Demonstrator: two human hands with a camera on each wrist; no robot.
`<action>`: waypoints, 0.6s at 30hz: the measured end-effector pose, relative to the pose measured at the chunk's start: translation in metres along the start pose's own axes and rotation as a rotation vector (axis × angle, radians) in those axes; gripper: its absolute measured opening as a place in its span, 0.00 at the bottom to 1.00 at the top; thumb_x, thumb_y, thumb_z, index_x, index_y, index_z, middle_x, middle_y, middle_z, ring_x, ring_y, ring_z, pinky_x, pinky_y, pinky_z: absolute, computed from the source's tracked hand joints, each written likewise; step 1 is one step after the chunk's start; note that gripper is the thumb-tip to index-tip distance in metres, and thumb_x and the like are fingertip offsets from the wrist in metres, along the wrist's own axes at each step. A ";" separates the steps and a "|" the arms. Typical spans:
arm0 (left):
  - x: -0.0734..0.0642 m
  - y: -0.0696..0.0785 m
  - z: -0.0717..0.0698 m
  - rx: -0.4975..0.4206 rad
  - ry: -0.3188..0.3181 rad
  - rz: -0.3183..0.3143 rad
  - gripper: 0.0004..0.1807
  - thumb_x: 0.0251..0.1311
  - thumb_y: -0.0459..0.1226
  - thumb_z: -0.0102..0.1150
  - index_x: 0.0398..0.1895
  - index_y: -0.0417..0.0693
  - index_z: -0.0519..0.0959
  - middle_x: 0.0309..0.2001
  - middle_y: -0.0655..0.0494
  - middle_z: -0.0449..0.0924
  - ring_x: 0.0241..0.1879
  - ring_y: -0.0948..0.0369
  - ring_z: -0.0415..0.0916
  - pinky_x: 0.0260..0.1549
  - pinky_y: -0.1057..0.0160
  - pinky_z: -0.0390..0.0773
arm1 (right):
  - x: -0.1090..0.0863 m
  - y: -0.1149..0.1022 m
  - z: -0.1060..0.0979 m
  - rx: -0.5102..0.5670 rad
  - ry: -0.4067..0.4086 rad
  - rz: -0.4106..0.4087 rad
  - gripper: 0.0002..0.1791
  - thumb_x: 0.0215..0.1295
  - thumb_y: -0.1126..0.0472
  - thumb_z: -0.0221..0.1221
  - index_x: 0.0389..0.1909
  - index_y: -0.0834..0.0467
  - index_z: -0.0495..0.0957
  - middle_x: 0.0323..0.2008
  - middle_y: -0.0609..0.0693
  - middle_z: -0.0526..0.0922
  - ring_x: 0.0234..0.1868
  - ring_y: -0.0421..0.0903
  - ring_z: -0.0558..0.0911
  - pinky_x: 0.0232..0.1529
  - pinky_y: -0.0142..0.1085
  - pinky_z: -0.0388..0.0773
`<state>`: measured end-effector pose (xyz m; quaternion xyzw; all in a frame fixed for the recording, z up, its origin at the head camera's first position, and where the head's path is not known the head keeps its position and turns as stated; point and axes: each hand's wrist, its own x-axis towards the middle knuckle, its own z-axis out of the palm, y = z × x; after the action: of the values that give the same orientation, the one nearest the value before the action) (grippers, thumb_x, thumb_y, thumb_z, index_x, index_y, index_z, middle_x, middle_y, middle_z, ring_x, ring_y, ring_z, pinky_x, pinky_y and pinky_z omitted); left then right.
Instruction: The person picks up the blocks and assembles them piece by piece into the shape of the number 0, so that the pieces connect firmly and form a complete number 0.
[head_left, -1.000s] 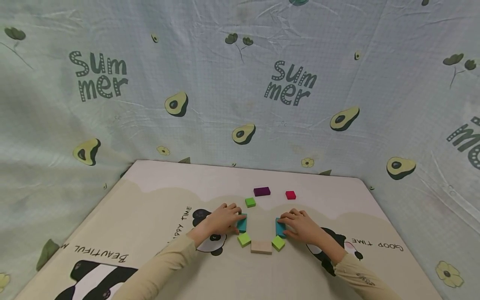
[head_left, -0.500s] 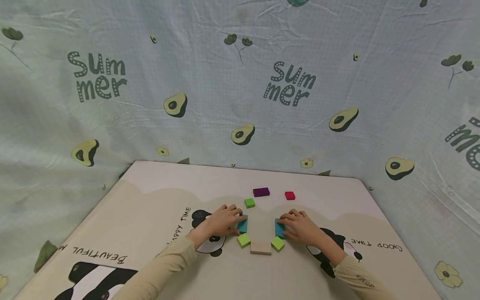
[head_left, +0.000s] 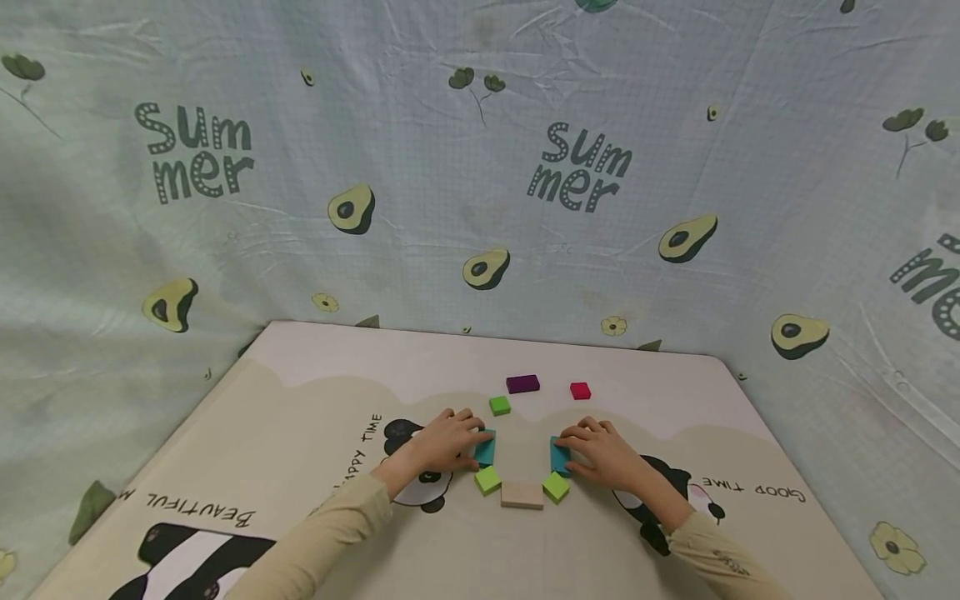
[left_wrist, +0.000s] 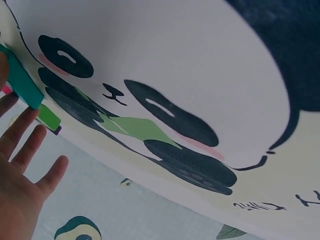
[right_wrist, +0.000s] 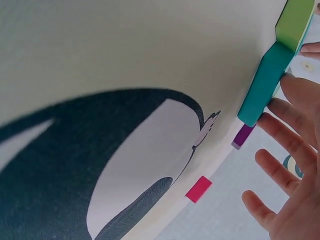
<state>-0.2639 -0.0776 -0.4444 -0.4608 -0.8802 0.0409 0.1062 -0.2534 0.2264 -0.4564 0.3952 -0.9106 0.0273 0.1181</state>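
Two flat teal blocks lie on the table, a gap between them. My left hand holds the left teal block by its outer side, thumb near the close end and a finger on the far end. The right teal block is held the same way by my right hand; in the right wrist view its other fingers spread loosely past the teal block. Close to the near ends sit two lime blocks, one left and one right. Between these lies a plain wooden block.
Beyond the left teal block lies a green block. Farther back are a purple block and a red block. The table has printed pandas and words; a patterned cloth hangs behind it and at the sides.
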 end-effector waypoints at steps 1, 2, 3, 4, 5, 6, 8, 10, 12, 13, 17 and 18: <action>0.000 0.000 0.000 0.002 0.002 0.000 0.26 0.52 0.54 0.55 0.53 0.55 0.73 0.49 0.57 0.75 0.46 0.61 0.68 0.40 0.60 0.69 | 0.000 0.000 0.000 0.000 0.001 -0.001 0.20 0.53 0.53 0.61 0.48 0.53 0.76 0.46 0.47 0.78 0.45 0.45 0.69 0.43 0.47 0.67; 0.000 0.000 0.000 0.001 -0.001 -0.003 0.26 0.52 0.53 0.56 0.53 0.55 0.73 0.49 0.57 0.75 0.47 0.60 0.68 0.40 0.59 0.69 | 0.000 0.001 0.001 0.005 0.001 0.001 0.20 0.53 0.53 0.61 0.48 0.53 0.76 0.46 0.47 0.78 0.46 0.45 0.69 0.43 0.47 0.67; 0.000 0.000 -0.001 0.001 -0.001 -0.004 0.25 0.51 0.53 0.56 0.52 0.55 0.73 0.49 0.57 0.75 0.46 0.60 0.68 0.40 0.59 0.69 | 0.000 0.001 0.001 0.010 -0.001 0.003 0.20 0.53 0.53 0.61 0.48 0.53 0.76 0.46 0.47 0.78 0.46 0.45 0.69 0.43 0.47 0.67; 0.000 0.000 -0.001 0.001 -0.004 -0.008 0.25 0.51 0.53 0.56 0.52 0.55 0.74 0.49 0.57 0.76 0.47 0.60 0.68 0.40 0.59 0.69 | 0.000 0.002 0.001 0.016 -0.007 0.009 0.20 0.53 0.53 0.61 0.48 0.53 0.76 0.46 0.47 0.78 0.46 0.45 0.69 0.43 0.47 0.67; 0.000 0.000 -0.001 0.002 -0.005 -0.011 0.25 0.51 0.53 0.56 0.52 0.55 0.74 0.50 0.56 0.76 0.47 0.59 0.68 0.41 0.58 0.70 | 0.000 0.002 0.002 0.023 -0.010 0.013 0.20 0.53 0.53 0.61 0.48 0.53 0.76 0.46 0.47 0.78 0.46 0.45 0.69 0.43 0.47 0.67; 0.000 0.001 -0.001 0.007 -0.010 -0.017 0.24 0.51 0.53 0.56 0.52 0.56 0.74 0.51 0.56 0.75 0.48 0.59 0.68 0.41 0.58 0.70 | 0.000 0.003 0.002 0.031 -0.014 0.019 0.20 0.53 0.53 0.61 0.48 0.52 0.76 0.46 0.47 0.78 0.46 0.45 0.69 0.44 0.47 0.67; 0.000 0.001 -0.002 0.018 -0.012 -0.023 0.24 0.52 0.53 0.56 0.52 0.57 0.74 0.52 0.56 0.74 0.50 0.59 0.67 0.42 0.56 0.70 | 0.000 0.004 0.002 0.050 -0.024 0.030 0.20 0.53 0.52 0.61 0.48 0.52 0.76 0.47 0.47 0.77 0.46 0.44 0.68 0.44 0.46 0.67; -0.001 0.002 -0.001 0.037 -0.005 -0.022 0.24 0.52 0.53 0.55 0.52 0.58 0.74 0.53 0.57 0.73 0.51 0.58 0.67 0.42 0.56 0.70 | 0.000 0.005 0.001 0.067 -0.026 0.038 0.20 0.53 0.52 0.61 0.48 0.52 0.76 0.47 0.47 0.77 0.47 0.44 0.68 0.45 0.46 0.66; -0.001 0.002 -0.001 0.057 0.002 -0.016 0.23 0.53 0.54 0.54 0.52 0.60 0.74 0.53 0.57 0.72 0.51 0.59 0.66 0.42 0.56 0.71 | 0.000 0.005 0.001 0.080 -0.023 0.041 0.20 0.53 0.53 0.61 0.48 0.52 0.76 0.47 0.47 0.77 0.47 0.44 0.68 0.45 0.46 0.66; -0.001 0.002 0.000 0.068 0.007 -0.011 0.23 0.53 0.54 0.54 0.52 0.60 0.74 0.53 0.58 0.72 0.50 0.59 0.66 0.42 0.57 0.71 | 0.000 0.006 0.001 0.085 -0.022 0.041 0.20 0.53 0.53 0.61 0.48 0.52 0.76 0.46 0.47 0.77 0.47 0.44 0.68 0.45 0.46 0.66; -0.003 0.003 0.001 0.083 0.011 0.001 0.22 0.54 0.53 0.53 0.53 0.59 0.74 0.51 0.59 0.72 0.49 0.60 0.67 0.40 0.58 0.72 | -0.001 0.006 0.001 0.101 -0.019 0.039 0.20 0.52 0.53 0.62 0.48 0.51 0.76 0.45 0.47 0.77 0.47 0.45 0.68 0.44 0.46 0.66; -0.003 0.003 0.001 0.081 0.008 0.002 0.22 0.55 0.52 0.53 0.53 0.59 0.74 0.51 0.59 0.72 0.49 0.60 0.67 0.40 0.58 0.72 | -0.001 0.006 0.001 0.102 -0.020 0.039 0.20 0.52 0.53 0.62 0.48 0.51 0.76 0.45 0.46 0.77 0.47 0.45 0.68 0.44 0.46 0.66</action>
<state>-0.2597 -0.0786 -0.4465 -0.4570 -0.8770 0.0747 0.1283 -0.2574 0.2310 -0.4569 0.3830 -0.9167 0.0720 0.0883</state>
